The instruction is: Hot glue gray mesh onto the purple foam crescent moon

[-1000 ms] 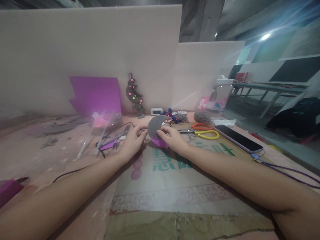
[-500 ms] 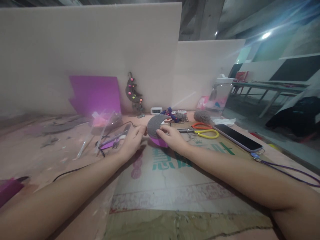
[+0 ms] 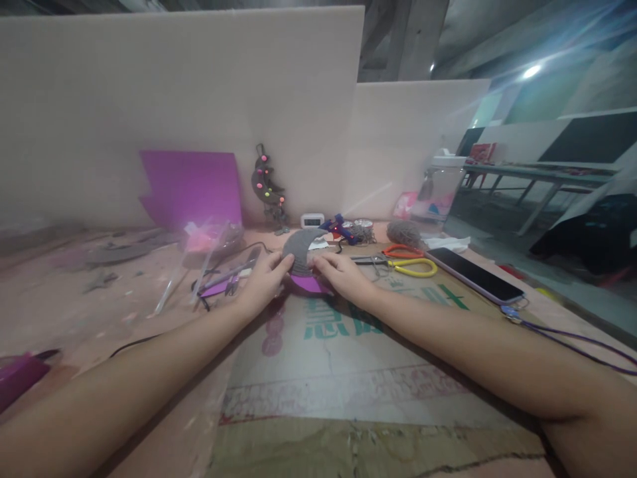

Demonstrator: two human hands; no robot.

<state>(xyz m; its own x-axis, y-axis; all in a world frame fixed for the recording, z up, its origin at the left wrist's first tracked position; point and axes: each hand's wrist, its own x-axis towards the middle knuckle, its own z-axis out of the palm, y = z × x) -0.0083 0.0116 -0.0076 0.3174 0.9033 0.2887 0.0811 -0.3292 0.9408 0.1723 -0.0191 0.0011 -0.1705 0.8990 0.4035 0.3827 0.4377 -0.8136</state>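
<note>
Between my hands is a grey crescent (image 3: 297,251) wrapped in yarn, its curved tip pointing right. My left hand (image 3: 267,277) pinches its left edge with thumb and finger. At its inner right side, my right hand (image 3: 341,273) has thumb and fingers closed; whether they grip the crescent itself or a loose bit of yarn is too small to tell. A piece of purple sheet (image 3: 309,285) shows just below the crescent. Behind the hands lies a blue glue gun (image 3: 340,228) with a small red light.
Scissors with yellow and orange handles (image 3: 413,267), a phone (image 3: 475,274) and a grey yarn ball (image 3: 404,233) lie to the right. A decorated crescent (image 3: 267,186) and a purple sheet (image 3: 199,186) lean at the back. Printed cardboard (image 3: 318,392) covers the front; a water bottle (image 3: 440,186) stands back right.
The crescent has shifted slightly left and turned, with more of its inner curve showing. My left thumb now lies on its edge; my right fingers have drawn off its face toward the inner side.
</note>
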